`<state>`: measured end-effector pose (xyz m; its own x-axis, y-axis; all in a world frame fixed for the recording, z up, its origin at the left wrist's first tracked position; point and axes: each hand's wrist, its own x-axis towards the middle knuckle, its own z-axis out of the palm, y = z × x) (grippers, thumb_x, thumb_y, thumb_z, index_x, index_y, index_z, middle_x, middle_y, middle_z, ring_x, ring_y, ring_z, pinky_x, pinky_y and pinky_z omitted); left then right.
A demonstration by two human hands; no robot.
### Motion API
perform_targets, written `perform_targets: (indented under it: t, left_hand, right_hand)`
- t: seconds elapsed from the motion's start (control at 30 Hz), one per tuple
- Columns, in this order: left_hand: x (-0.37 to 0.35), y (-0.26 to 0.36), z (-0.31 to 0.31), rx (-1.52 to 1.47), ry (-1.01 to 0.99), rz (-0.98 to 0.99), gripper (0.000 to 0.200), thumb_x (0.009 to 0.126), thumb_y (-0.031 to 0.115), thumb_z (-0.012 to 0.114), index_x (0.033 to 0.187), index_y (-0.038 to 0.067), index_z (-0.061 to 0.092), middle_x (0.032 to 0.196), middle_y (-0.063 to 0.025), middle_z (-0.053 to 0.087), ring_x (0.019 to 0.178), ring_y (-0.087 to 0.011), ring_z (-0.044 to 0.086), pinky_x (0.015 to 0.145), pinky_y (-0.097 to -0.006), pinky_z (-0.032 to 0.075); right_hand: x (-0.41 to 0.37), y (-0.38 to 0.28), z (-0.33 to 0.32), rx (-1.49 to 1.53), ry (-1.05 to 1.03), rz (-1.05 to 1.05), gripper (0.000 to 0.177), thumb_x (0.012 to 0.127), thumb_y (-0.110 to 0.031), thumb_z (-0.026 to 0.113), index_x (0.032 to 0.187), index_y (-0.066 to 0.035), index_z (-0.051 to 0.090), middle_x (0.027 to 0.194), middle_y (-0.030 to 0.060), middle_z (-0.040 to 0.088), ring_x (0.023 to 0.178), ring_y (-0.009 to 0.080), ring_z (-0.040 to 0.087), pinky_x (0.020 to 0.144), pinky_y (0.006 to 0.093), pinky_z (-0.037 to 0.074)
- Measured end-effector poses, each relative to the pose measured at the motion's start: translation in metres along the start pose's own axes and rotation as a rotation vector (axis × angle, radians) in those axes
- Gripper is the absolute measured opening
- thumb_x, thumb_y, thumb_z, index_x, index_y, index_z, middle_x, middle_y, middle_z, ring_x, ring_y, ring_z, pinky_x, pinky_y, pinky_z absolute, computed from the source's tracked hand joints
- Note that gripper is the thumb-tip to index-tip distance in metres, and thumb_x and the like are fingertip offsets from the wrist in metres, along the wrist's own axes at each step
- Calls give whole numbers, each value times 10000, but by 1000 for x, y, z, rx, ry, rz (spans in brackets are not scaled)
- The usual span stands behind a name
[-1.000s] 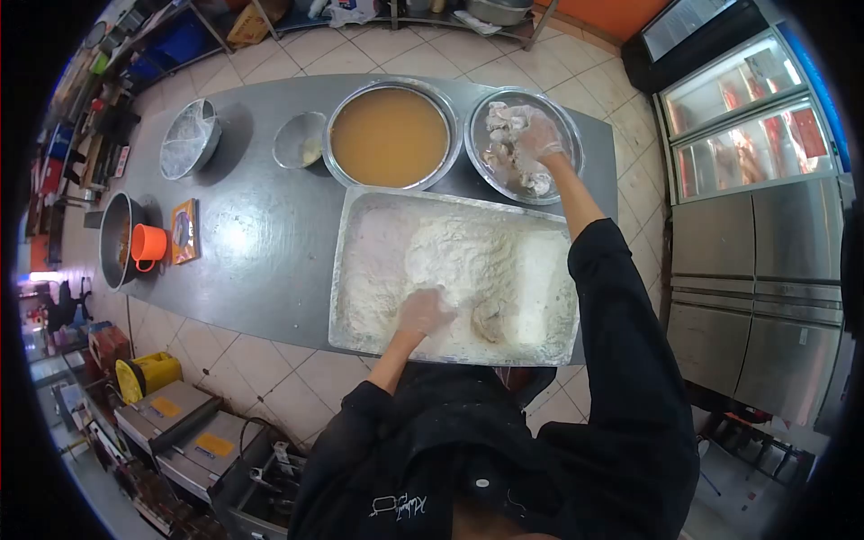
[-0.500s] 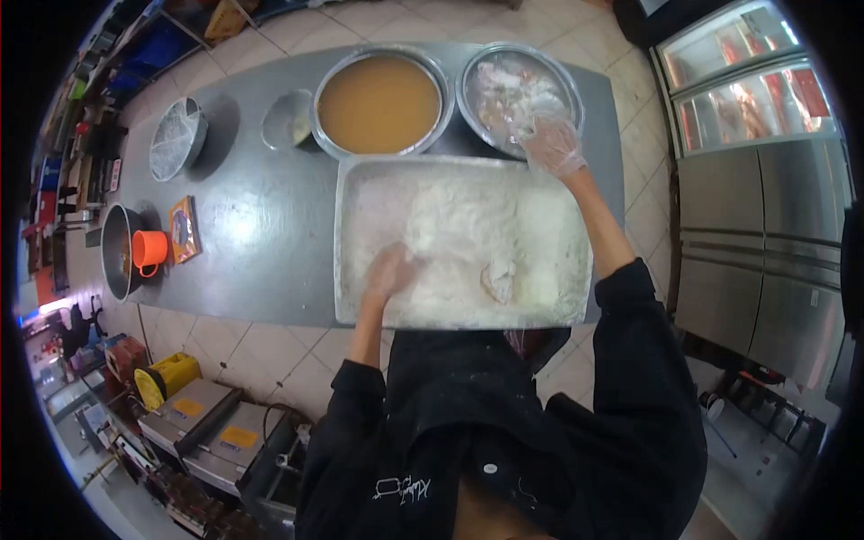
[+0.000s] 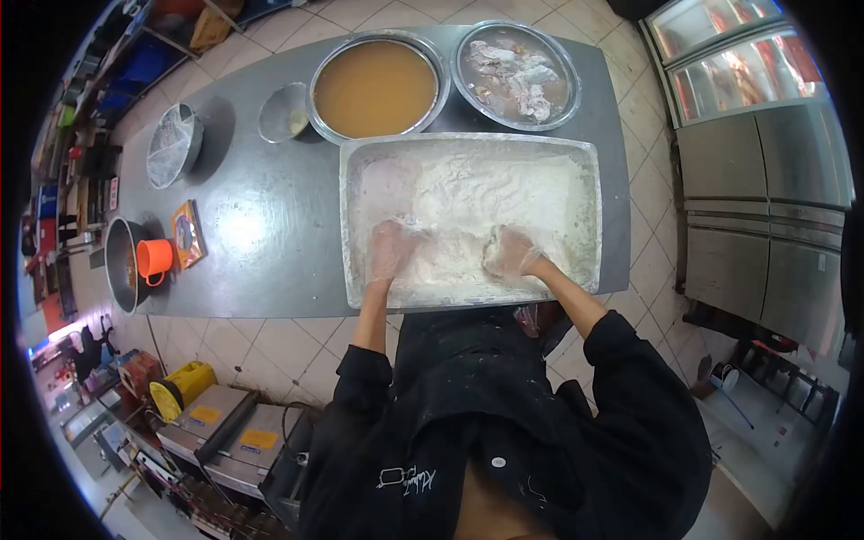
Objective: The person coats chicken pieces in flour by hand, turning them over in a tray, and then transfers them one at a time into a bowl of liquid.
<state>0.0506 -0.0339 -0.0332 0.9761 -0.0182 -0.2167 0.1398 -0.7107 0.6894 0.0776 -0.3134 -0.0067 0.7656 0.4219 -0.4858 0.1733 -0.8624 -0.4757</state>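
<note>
A large rectangular metal tray [image 3: 348, 193] holds a bed of white flour [image 3: 486, 184]. My left hand [image 3: 392, 248], in a clear plastic glove, is down at the flour in the tray's left part; its fingers are blurred and partly hidden. On the right, my gloved right hand [image 3: 511, 252] is closed around a flour-coated piece of meat [image 3: 490, 245], most of it covered by the hand. Beyond the tray, a round metal bowl [image 3: 576, 99] contains several floured pieces [image 3: 522, 76] sitting in cloudy liquid.
Left of that bowl stands a big bowl of orange-brown liquid [image 3: 373, 90]. A small bowl [image 3: 284, 113], a plastic-covered bowl [image 3: 174, 148], a printed packet [image 3: 187, 236], and an orange mug [image 3: 155, 261] in a metal bowl [image 3: 119, 270] are further left. Steel refrigerators [image 3: 720, 180] line the right.
My right hand has come back from the far right bowl to the tray and closed on the floured piece there. My left hand stays in the flour at the left.
</note>
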Motion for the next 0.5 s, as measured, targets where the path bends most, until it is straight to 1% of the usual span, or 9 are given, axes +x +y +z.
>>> perform_targets:
  t: [0.03,0.1,0.17,0.2,0.27,0.37,0.43,0.47,0.5]
  left_hand:
    - [-2,10,-9,-51,1,-19,288,717,255,706,835,-6,678,770,-153,664,686,-282,621,686,-361,473]
    - [-9,19,-18,-100,2,-39,280,720,236,701,854,-8,679,784,-138,671,691,-265,625,689,-357,474]
    - [-12,21,-22,-398,57,22,279,718,249,708,778,-17,649,708,-182,626,683,-332,594,672,-406,458]
    - [-12,17,-19,-399,59,26,279,718,249,708,778,-17,649,708,-182,626,683,-332,594,672,-406,458]
    - [-13,7,-12,-101,78,95,274,733,261,696,782,-6,652,721,-177,629,689,-328,596,678,-406,458]
    - [-19,13,-10,-177,144,198,284,740,279,691,755,0,643,703,-173,618,678,-339,587,671,-414,456]
    - [-17,11,0,-16,161,238,221,745,239,673,774,20,650,708,-148,623,676,-313,584,672,-401,450]
    - [-15,9,5,148,173,276,163,750,198,654,794,41,658,712,-122,628,675,-287,581,673,-388,444]
    - [-13,14,6,147,176,276,163,750,198,654,794,41,658,712,-122,628,675,-287,581,673,-388,444]
  right_hand:
    - [-1,-5,-5,22,-92,-137,317,742,-281,582,844,15,628,873,257,629,857,358,626,747,420,485]
    - [4,15,0,-44,-163,-155,323,695,-266,607,842,21,615,845,251,622,816,365,618,722,429,480]
    - [8,23,-3,-115,-233,-173,338,648,-250,631,839,27,602,816,245,615,774,372,609,697,437,476]
    - [7,22,-8,-200,-239,-138,329,642,-238,630,827,32,604,807,246,612,773,374,605,703,438,475]
    - [7,18,-16,-289,-248,-108,320,636,-226,630,815,37,606,799,247,609,771,377,601,710,438,474]
    - [10,14,-22,-227,-185,-142,284,735,-236,580,843,25,622,853,226,640,791,369,616,745,418,487]
    - [15,26,-6,-100,255,-532,292,765,-225,558,889,35,602,911,213,630,841,355,602,771,425,479]
    - [18,26,-1,-103,255,-533,292,765,-225,558,889,35,602,911,213,630,841,355,602,771,425,479]
    - [25,15,2,-172,494,-567,301,774,-232,566,913,34,590,916,202,622,843,350,593,770,421,477]
